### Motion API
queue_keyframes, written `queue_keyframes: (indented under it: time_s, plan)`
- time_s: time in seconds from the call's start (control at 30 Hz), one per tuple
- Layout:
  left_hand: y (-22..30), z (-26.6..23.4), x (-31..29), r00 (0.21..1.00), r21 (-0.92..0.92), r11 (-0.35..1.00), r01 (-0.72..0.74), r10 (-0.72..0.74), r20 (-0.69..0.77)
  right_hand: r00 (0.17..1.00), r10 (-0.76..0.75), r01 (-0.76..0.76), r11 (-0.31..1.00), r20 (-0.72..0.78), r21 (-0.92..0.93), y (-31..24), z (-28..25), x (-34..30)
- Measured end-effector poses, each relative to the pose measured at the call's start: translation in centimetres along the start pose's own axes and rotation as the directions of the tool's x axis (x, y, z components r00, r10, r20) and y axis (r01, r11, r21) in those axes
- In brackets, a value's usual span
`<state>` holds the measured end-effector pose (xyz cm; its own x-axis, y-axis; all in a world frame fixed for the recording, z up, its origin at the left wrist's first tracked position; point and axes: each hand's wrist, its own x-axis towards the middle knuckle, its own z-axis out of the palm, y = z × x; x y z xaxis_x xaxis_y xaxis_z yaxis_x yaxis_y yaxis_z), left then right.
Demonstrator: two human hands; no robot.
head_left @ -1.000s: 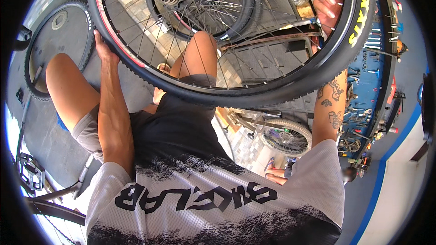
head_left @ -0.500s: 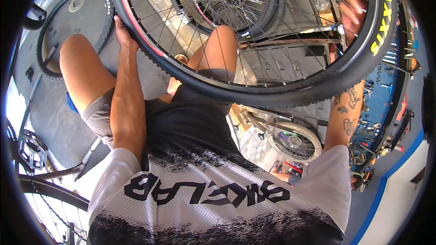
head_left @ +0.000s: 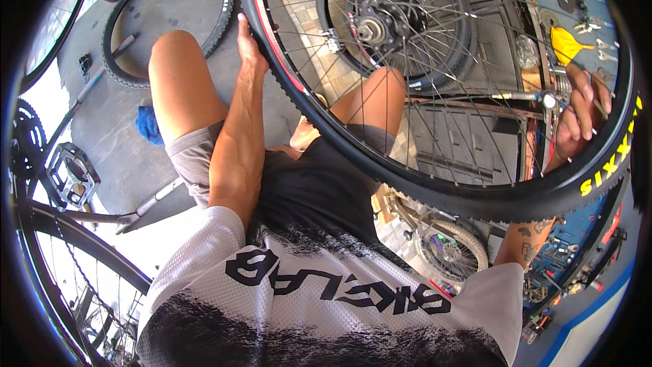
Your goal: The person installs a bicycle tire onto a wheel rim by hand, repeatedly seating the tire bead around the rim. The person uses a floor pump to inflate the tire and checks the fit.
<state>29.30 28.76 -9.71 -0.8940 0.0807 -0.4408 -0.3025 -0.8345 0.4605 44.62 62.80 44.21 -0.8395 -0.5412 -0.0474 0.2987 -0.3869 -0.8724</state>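
A large bicycle wheel point(head_left: 435, 187) with a black knobby tyre and yellow lettering is held tilted in front of me. Its hub point(head_left: 373, 30) shows among the spokes. My left hand point(head_left: 252, 51) presses against the tyre's left side with the thumb up; its other fingers are mostly hidden behind the tyre. Through the spokes at the right, my right hand point(head_left: 581, 112) appears inside the rim with its fingers curled. A small thin thing seems to be in those fingers, too unclear to name.
Behind the held wheel lies another wheel point(head_left: 468, 41). A tyre point(head_left: 112, 41) rests on the grey floor at the left, near a blue cloth point(head_left: 148, 126). Bike parts with a pedal point(head_left: 73, 175) stand at lower left. Tools hang on a blue board point(head_left: 567, 245) at right.
The whole view has shifted, so the wheel and both hands sit farther right and mostly lower in the picture. More of the hub shows. My left hand stays at the tyre.
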Motion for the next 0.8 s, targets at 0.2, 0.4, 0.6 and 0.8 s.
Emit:
queue_keyframes:
  time_s: [0.2, 0.4, 0.6, 0.8]
  plan:
    - [0.4, 0.4, -0.3, 1.0, -0.038, 0.999, 0.025, -0.025, -0.005, 1.0, -0.004, 0.002, 0.997, 0.022, 0.083, 0.2, -0.8, -1.0]
    - [0.3, 0.2, 0.1, 0.999, -0.02, 0.999, 0.043, -0.043, -0.011, 0.999, -0.046, 0.044, 0.997, 0.028, 0.062, 1.0, -0.9, -1.6]
    - [0.5, 0.6, -0.4, 0.997, -0.007, 0.997, 0.073, -0.073, -0.013, 0.997, -0.07, 0.067, 0.995, 0.042, 0.07, 1.4, -0.9, -2.0]
    - [0.8, 0.9, -1.1, 0.99, -0.039, 0.997, 0.069, -0.063, 0.129, 0.995, -0.087, 0.085, 0.996, 0.054, 0.038, 1.8, -0.9, -2.4]
